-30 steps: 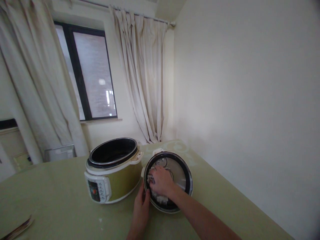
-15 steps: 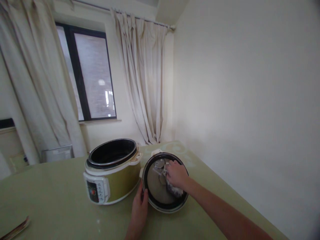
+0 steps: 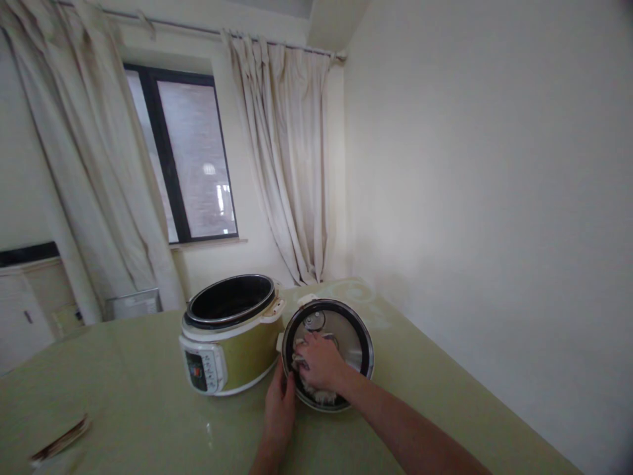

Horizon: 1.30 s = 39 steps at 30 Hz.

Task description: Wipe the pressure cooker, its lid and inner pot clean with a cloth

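Observation:
A round pressure cooker lid (image 3: 352,336) lies with its metal inner face and black sealing ring turned up toward me. My left hand (image 3: 280,399) grips the lid's left rim, thumb at the edge. Pressed on the left part of the inner face, my right hand (image 3: 319,359) is closed around a crumpled whitish cloth (image 3: 321,396), whose end spreads out below the palm. Directly left of the lid stands the electric pressure cooker (image 3: 250,353), green and white, with a control panel at its front. Its top is uncovered and the dark inner pot (image 3: 232,300) shows.
Everything rests on a glossy pale green table (image 3: 148,422). A thin brownish-white item (image 3: 62,439) lies at the front left. Behind the table are curtains (image 3: 291,152) and a dark-framed window (image 3: 192,158); a plain wall (image 3: 469,198) borders the right.
My right hand has moved with the cloth from the lid's right side to its left side. My left hand keeps its grip on the rim. The view has shifted slightly left.

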Tool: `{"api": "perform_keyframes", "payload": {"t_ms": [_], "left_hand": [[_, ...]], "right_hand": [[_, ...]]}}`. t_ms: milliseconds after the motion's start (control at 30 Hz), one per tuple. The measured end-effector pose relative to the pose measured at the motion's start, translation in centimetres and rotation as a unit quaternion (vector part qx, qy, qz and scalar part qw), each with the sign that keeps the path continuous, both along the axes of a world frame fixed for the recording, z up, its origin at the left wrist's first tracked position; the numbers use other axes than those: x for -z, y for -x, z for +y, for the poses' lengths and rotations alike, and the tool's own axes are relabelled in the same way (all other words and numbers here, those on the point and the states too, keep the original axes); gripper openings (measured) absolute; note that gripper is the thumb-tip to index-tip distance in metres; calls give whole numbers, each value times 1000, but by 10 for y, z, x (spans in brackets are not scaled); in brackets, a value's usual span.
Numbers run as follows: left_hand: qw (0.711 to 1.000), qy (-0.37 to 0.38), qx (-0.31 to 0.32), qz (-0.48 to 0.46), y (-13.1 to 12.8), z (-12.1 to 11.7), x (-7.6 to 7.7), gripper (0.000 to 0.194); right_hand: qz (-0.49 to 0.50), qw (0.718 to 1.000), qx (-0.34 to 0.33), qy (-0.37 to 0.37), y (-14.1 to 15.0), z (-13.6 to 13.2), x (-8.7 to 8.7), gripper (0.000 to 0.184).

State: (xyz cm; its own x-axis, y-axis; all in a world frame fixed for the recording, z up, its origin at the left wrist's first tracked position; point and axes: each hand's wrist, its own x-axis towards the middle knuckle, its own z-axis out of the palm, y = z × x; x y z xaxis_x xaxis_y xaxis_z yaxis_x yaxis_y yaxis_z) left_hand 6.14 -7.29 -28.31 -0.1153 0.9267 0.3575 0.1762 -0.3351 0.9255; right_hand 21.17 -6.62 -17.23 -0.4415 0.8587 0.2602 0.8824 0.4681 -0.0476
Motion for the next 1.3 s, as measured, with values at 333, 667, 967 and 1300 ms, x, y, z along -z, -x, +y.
{"api": "perform_keyframes", "payload": {"t_ms": [333, 667, 967, 1300], "left_hand": [[999, -18, 5, 29, -2, 7, 4, 57], [1000, -2, 8, -3, -8, 1, 0, 61], [1000, 21, -12, -17, -11, -7, -4, 60], [999, 45, -18, -12, -11, -9, -4, 59]], "right_hand": [[-25, 995, 89, 20, -67, -4, -18, 29], [42, 974, 222, 5, -66, 3, -18, 30], [81, 993, 81, 20, -5, 18, -14, 33], [102, 992, 48, 52, -26, 12, 2, 25]]}}
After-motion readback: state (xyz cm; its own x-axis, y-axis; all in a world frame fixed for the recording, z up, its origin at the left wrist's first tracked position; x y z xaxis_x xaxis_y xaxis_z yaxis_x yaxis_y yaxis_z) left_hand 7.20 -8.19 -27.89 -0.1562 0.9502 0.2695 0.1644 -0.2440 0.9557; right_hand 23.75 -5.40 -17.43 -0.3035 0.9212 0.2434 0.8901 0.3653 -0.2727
